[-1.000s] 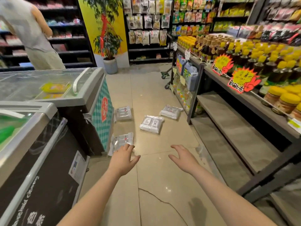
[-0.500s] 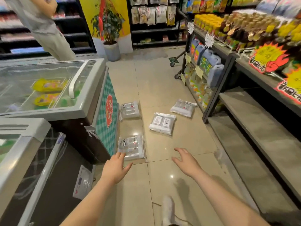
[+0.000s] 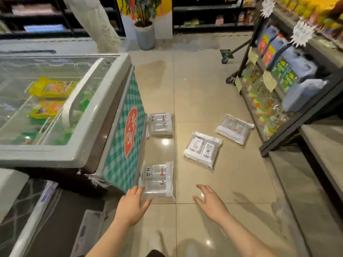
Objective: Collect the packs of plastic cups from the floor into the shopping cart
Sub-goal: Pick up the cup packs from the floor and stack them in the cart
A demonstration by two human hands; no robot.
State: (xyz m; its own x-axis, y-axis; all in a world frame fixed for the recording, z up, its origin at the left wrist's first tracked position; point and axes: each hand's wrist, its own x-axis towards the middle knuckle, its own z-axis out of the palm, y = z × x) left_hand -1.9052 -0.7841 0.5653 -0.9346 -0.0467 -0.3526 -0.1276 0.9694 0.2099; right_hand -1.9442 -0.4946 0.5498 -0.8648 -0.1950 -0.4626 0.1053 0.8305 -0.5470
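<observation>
Several clear packs of plastic cups lie flat on the tiled floor. The nearest pack lies beside the freezer's corner. My left hand is open with its fingertips at that pack's near left corner. My right hand hovers open to the right of the pack, holding nothing. Another pack lies further along the freezer. A pack lies label side up in mid aisle, and one more pack lies near the shelf foot. Only the wheels of a cart show at the far right.
A chest freezer with a green checked side borders the aisle on the left. Shelving with bottles and jugs lines the right. A potted plant and a person's legs stand at the aisle's far end.
The view has moved forward and tilted down, so the packs look closer. My left hand has reached the near corner of the nearest pack; my right hand stays open beside it.
</observation>
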